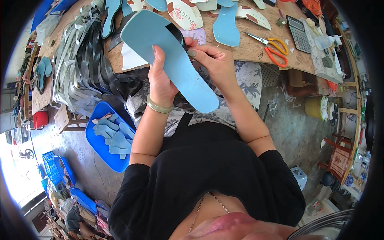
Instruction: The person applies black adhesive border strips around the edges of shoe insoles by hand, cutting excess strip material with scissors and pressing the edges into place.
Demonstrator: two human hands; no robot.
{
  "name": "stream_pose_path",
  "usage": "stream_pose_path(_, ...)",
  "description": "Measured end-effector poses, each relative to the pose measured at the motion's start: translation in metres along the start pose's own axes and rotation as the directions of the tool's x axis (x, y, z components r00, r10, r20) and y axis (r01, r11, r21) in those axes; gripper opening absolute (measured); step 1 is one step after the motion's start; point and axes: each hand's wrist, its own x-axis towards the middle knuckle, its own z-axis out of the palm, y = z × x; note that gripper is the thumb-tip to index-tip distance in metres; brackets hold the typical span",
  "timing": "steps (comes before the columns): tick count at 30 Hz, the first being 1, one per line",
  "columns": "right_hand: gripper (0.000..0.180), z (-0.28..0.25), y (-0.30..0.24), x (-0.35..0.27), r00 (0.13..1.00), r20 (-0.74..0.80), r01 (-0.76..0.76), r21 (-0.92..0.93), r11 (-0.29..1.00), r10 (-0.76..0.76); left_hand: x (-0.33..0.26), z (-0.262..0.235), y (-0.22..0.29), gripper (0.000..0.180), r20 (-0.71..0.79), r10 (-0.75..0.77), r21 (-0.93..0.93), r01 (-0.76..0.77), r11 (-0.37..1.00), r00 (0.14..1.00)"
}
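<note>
1. a cluttered workroom with a concrete floor [280, 126] bends round the rim of the view; a wooden counter [250, 53] crosses the top, with loose soles along its far edge, orange-and-yellow-handled scissors [265, 41] and a calculator [299, 36] to the right.
2. a thick bundle of grey and black strips [76, 60] drapes off the counter on the left, and below it a blue tub [89, 134] on the floor holds more pale blue soles [120, 142].
3. the blue sole [182, 68] being worked on is held up in front of the counter's near edge, slanting from upper left to lower right.
4. the left hand [162, 80] has its grip clamped on that sole, thumb flat on the blue face; the right hand [219, 66] bends its thumb and forefinger close together at the right edge, beside a black piece [175, 33].
5. the step in hand looks like setting or pressing that black piece along the edge; the next move probably calls for a steady left hold while the right fingertips work the rim evenly.
6. i cannot tell whether the right grip is closed on the black piece or only on the edge; the sole's underside and most left fingers are hidden, and the far soles are cut off by the top.
</note>
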Motion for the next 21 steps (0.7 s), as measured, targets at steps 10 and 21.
stream_pose_path(10,0.019,-0.013,-0.008,-0.008,0.955,0.025,-0.296,0.173,0.94,0.296,-0.003,0.001,0.007,0.056,-0.06,0.075,0.114,-0.068,0.991,0.995)
stream_pose_path(21,0.015,-0.008,-0.012,-0.017,0.976,0.011,-0.218,0.012,0.976,0.218,-0.007,0.0,-0.002,0.05,-0.051,0.123,0.25,-0.107,0.962,0.991)
